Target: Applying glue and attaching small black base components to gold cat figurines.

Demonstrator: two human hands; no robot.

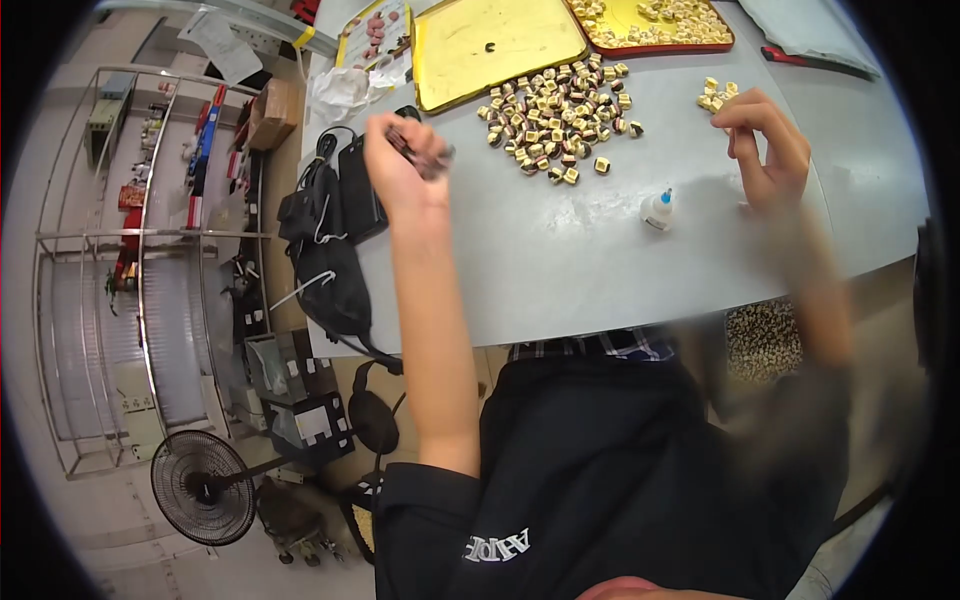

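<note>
My left hand (405, 160) is raised above the left part of the grey table, its fingers closed around several small dark pieces (405, 150). They are partly covered by the fingers and blurred. My right hand (768, 145) hovers on the right with thumb and fingers curled together; whatever is in the pinch is too small to make out. Just beyond its fingertips lies a small group of cream cube-shaped pieces (716, 95). Between the hands spreads a big loose pile of cream-and-dark cubes (550, 120). A small white dropper bottle (657, 210) with a blue tip stands nearer to me.
A yellow tray (500, 50) with one dark curved piece lies at the back. Right of it, a red-rimmed tray (665, 48) holds many cubes. Black bags and cables (330, 240) crowd the table's left edge. A fan (205, 487) and metal shelving (145, 232) stand left.
</note>
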